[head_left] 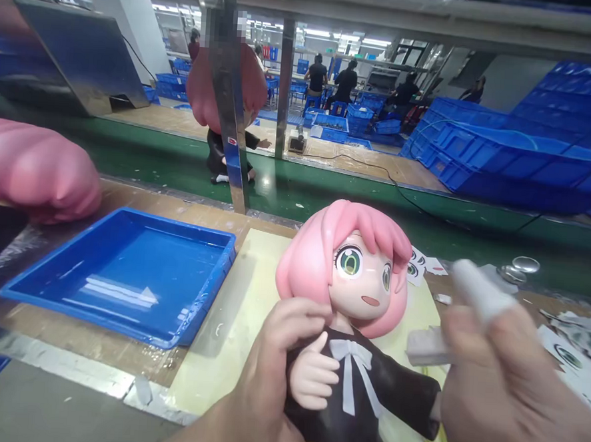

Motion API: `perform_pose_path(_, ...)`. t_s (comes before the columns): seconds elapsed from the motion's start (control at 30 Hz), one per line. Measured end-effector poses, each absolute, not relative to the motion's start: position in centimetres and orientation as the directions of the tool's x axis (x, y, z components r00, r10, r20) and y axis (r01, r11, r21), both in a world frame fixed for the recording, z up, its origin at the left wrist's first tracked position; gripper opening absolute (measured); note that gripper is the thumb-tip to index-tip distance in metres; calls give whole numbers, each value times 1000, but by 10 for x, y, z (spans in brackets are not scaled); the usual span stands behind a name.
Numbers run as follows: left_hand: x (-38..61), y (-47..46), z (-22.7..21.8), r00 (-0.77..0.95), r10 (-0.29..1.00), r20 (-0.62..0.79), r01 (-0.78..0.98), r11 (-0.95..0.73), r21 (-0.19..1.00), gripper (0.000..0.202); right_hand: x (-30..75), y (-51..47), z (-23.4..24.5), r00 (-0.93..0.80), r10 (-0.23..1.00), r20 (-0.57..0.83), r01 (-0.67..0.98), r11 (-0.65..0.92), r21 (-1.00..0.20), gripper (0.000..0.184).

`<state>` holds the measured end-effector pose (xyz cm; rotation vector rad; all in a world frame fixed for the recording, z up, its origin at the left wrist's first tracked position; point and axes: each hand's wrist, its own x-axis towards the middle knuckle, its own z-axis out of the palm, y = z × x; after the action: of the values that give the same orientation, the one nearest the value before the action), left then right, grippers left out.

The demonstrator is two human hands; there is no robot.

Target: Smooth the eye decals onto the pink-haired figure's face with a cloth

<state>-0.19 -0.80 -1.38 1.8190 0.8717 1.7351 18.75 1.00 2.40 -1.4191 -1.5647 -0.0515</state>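
Note:
A doll figure point(355, 298) with pink hair, big green eyes, a black dress and a white bow lies on a pale yellow mat point(242, 311) in front of me. My left hand point(270, 379) grips its body at the left side, near its raised arm. My right hand point(510, 387) is blurred at the right; a white cover sits on one finger, and the hand holds a small pale tool or pad point(425, 349) next to the doll's shoulder.
A shallow blue tray point(41, 279) sits left of the mat. A pink hair part point(33, 168) lies at far left. Eye sticker sheets point(568, 354) lie at right. Another doll point(222, 110) stands on the green conveyor point(327, 193). Blue crates and people fill the background.

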Motion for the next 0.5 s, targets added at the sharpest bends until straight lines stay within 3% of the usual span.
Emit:
perform_pose_path(0.07,0,-8,-15,70,805,589,82,-593,801,57,181,18,20,-69,698,713,851,414,-322,14)
perform_pose_path(0.17,3,-8,-13,101,874,475,133,-485,864,27,179,31,9,-273,678,683,886,454,-96,22)
perform_pose_path(0.37,-1,0,-21,141,753,643,106,-657,746,29,175,46,5,-415,682,603,907,361,216,52)
perform_pose_path(0.5,-8,-3,-16,188,818,544,197,-574,795,24,172,53,12,-478,683,552,873,302,382,55)
